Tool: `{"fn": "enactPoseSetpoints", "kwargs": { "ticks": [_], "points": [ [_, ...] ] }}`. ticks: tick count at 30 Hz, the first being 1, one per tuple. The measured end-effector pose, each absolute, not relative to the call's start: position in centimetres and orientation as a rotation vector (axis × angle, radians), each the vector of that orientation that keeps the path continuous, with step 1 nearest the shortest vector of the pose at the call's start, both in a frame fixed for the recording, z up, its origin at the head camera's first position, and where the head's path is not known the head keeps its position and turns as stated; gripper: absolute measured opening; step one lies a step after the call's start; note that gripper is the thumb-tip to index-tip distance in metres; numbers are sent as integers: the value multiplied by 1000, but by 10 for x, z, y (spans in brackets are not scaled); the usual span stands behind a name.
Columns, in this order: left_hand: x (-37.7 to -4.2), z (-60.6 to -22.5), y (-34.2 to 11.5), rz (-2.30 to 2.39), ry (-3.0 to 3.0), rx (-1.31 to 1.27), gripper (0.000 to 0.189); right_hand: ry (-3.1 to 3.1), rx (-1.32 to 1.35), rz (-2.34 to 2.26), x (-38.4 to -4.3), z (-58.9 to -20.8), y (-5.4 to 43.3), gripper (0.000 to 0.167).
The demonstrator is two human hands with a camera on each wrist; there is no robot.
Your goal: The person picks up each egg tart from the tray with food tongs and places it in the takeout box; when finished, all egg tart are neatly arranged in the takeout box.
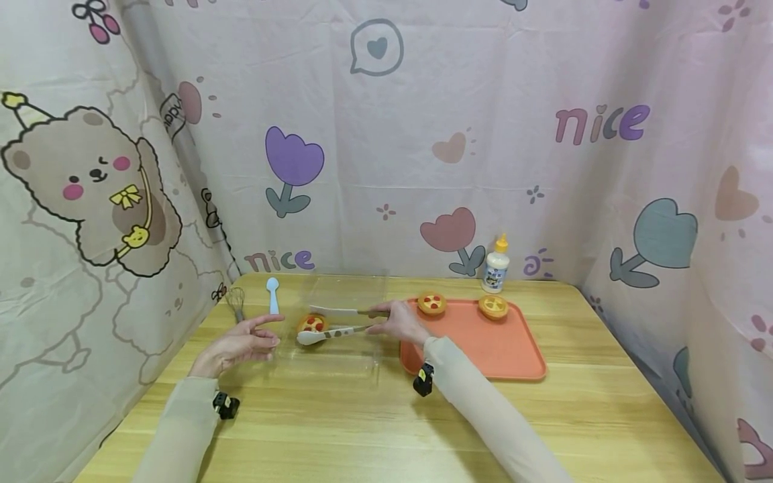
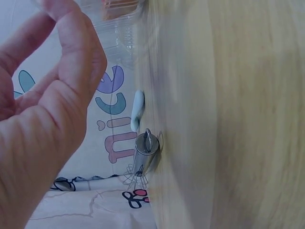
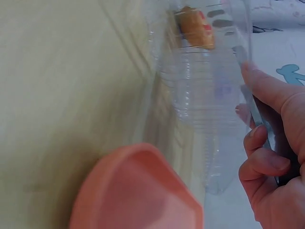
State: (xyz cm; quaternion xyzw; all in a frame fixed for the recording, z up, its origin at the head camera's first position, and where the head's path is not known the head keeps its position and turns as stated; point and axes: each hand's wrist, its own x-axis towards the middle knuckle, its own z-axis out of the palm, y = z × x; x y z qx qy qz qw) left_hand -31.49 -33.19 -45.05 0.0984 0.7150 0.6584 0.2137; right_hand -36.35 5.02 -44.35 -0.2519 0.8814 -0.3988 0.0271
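My right hand grips a pair of tongs by its handles. The spread white ends of the tongs lie on either side of a small pizza with red and yellow topping. That pizza sits in the left part of a clear plastic container, also visible as a ribbed clear box in the right wrist view. At the container's left side is my left hand, its fingers loosely bent and apart, holding nothing. Whether its fingertips touch the container, I cannot tell.
An orange tray stands right of the container, with a second pizza and a yellow-topped tart at its back. Behind it is a white glue bottle. A light blue spoon and a whisk lie back left.
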Motion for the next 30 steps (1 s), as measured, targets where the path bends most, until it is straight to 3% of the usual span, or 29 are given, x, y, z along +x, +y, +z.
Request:
{"fn": "enactPoseSetpoints", "kwargs": {
  "ticks": [30],
  "points": [
    [-315, -450, -332, 1814, 1993, 278, 75, 2725, -794, -1254, -366, -440, 61, 44]
  ]
}}
